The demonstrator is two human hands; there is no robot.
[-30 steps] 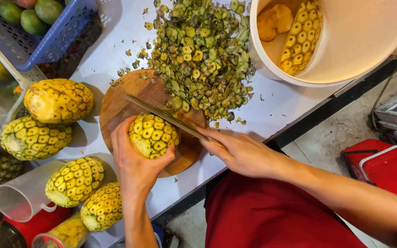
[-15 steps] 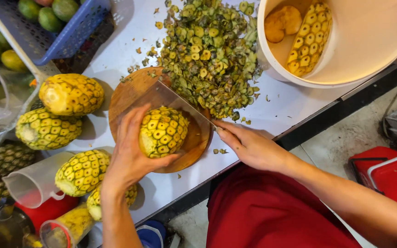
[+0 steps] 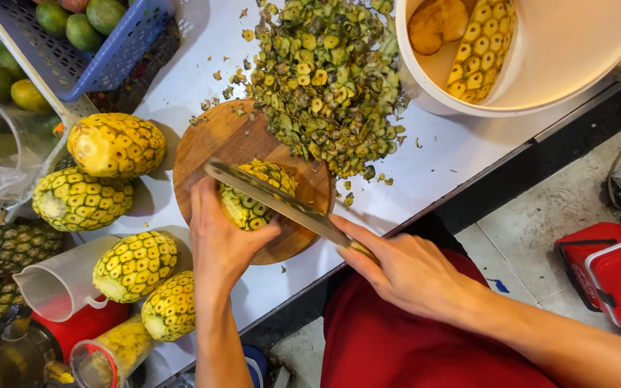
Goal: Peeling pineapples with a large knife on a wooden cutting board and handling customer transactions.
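My left hand [image 3: 222, 241] grips a partly peeled pineapple [image 3: 260, 192] lying on a round wooden cutting board [image 3: 231, 140]. My right hand [image 3: 405, 271] holds the handle of a long knife [image 3: 274, 202], and its blade lies across the top of the pineapple. A heap of green pineapple peel pieces [image 3: 328, 79] spreads from the board's far edge over the white counter [image 3: 440, 154]. A large white bucket [image 3: 576, 68] at the top right holds peeled pineapples [image 3: 484, 44].
Several trimmed pineapples [image 3: 115, 144] lie left of the board. A blue basket [image 3: 102, 65] with green fruit sits at the top left. A clear jug [image 3: 55, 284], a red container [image 3: 91, 323] and a plastic cup [image 3: 1, 140] stand at the left. A red box [image 3: 612, 276] is on the floor.
The pineapple has been turned on the board under my left hand. The knife has swung round, from beside the fruit to lying flat across its top.
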